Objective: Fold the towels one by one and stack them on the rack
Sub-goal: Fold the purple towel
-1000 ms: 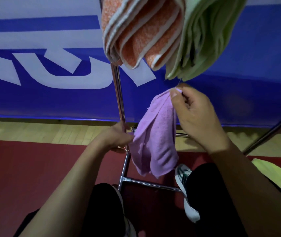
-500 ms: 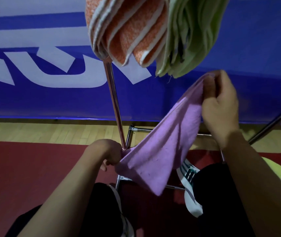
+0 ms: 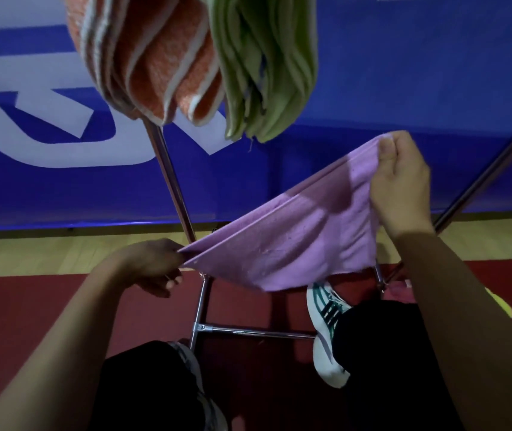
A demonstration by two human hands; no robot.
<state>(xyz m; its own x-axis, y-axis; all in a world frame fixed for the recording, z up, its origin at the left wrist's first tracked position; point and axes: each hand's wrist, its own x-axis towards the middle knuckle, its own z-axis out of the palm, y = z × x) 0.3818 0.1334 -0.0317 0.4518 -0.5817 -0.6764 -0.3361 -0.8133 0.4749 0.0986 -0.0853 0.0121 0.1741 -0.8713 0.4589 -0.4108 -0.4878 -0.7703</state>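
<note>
Towels, three in view, with one steel rack (image 3: 167, 169). Purple towel (image 3: 292, 241): doubled over, stretched taut on a slant between both hands, in front of the rack's uprights and below the hung towels, touching neither of them; its loose lower corner hangs above a white shoe (image 3: 326, 309). Left hand (image 3: 155, 262): low, beside the rack's left upright, fingers pinched on the towel's lower left corner. Right hand (image 3: 401, 185): raised, thumb and curled fingers clamped on the upper right corner. Orange towel (image 3: 155, 57), white-edged: folded, draped over the rack's top at its left end. Green towel (image 3: 264, 66): folded in several layers, hung just beside the orange one on its right, the two touching. Rack base: cross bars on the red floor (image 3: 30, 321), the shoe resting over the front bar. Behind: blue banner (image 3: 419, 88) with white lettering above a strip of pale wood floor. Yellow-green cloth (image 3: 502, 306): partly hidden at the right edge, behind the right forearm.
</note>
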